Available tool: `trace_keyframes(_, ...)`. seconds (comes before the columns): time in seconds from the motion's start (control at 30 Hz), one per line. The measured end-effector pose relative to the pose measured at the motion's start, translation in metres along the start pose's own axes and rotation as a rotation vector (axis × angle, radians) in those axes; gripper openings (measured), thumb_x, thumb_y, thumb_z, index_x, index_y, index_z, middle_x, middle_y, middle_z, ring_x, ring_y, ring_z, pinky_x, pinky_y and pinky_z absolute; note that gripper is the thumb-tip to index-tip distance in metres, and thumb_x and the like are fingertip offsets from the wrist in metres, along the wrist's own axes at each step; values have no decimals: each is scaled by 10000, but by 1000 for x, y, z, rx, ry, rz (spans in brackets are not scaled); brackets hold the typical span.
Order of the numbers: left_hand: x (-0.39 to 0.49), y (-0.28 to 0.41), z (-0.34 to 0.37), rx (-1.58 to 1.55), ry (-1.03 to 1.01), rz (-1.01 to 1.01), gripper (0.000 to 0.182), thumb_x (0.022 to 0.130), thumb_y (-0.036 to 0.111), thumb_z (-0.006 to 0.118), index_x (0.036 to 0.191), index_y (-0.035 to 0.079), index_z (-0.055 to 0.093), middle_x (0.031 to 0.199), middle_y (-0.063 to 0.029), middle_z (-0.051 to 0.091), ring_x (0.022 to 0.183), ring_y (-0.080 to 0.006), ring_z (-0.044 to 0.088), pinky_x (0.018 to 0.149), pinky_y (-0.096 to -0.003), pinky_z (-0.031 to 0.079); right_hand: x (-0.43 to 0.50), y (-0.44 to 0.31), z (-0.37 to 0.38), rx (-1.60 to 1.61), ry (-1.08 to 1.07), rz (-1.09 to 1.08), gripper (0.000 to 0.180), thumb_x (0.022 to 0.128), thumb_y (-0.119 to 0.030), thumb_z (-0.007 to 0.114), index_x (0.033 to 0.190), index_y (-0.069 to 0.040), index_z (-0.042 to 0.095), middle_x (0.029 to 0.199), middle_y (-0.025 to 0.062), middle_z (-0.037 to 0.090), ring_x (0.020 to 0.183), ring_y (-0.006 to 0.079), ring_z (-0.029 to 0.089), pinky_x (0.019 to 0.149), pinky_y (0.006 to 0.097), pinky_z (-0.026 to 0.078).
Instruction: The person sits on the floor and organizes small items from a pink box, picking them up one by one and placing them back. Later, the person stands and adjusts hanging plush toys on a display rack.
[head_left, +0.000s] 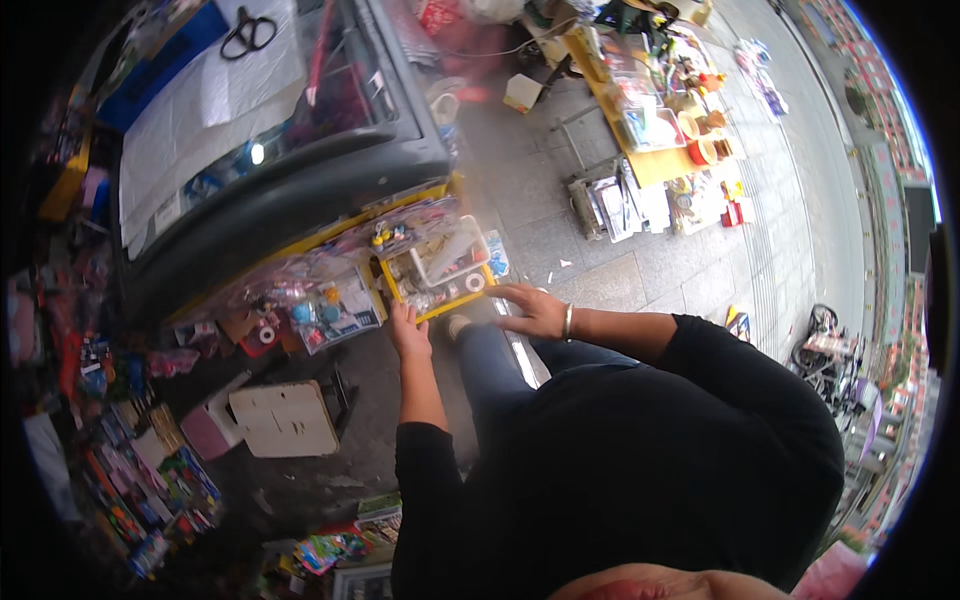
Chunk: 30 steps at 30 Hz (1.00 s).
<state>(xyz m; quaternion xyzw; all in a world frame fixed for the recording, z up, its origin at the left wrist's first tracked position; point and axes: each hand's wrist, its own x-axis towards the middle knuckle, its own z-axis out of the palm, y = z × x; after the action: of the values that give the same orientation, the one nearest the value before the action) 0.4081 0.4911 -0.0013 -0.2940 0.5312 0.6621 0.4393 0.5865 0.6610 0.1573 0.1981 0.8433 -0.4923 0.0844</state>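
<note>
A yellow-rimmed tray is in front of me below a dark-framed glass display case. It holds a clear plastic box, a white roll and small packaged items. My left hand is at the tray's near left corner, fingertips against the edge and thumb apart. My right hand, a bracelet at its wrist, reaches the near right corner with its fingertips, fingers spread. Neither hand is closed around the rim. Black-handled scissors lie on top of the case.
A white-topped stool stands at left. Colourful packaged goods lie beyond it. At upper right is a yellow table laden with plastic containers, near a metal-framed stand holding papers. Paving and a parked cycle are at right.
</note>
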Motion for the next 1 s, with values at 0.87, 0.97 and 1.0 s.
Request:
trace_keyframes(0.87, -115, -29, 95, 1286, 331, 1211, 461, 830, 204, 617, 1251, 53, 503, 1324, -155, 447, 1218, -334, 431, 1021, -496, 280, 23, 87, -117, 277, -576, 180, 438, 891, -427, 523, 1181, -105, 583, 995, 93, 678, 948, 233, 646, 804, 364, 486)
trace_keyframes(0.97, -120, -7, 164, 1221, 311, 1492, 429, 837, 126, 588, 1241, 8, 500, 1318, -182, 439, 1218, -357, 414, 1020, -455, 299, -2, 130, -164, -391, -307, -35, 461, 807, -414, 618, 1163, -122, 596, 1020, 98, 667, 966, 295, 622, 857, 375, 474)
trace_keyframes(1.0, -120, 2, 189, 1190, 313, 1535, 421, 839, 105, 578, 1238, -3, 499, 1317, -188, 437, 1221, -362, 407, 1022, -452, 299, -7, 147, -178, -329, -366, 4, 460, 817, -421, 609, 1160, -116, 601, 1071, 111, 655, 987, 294, 619, 883, 366, 465)
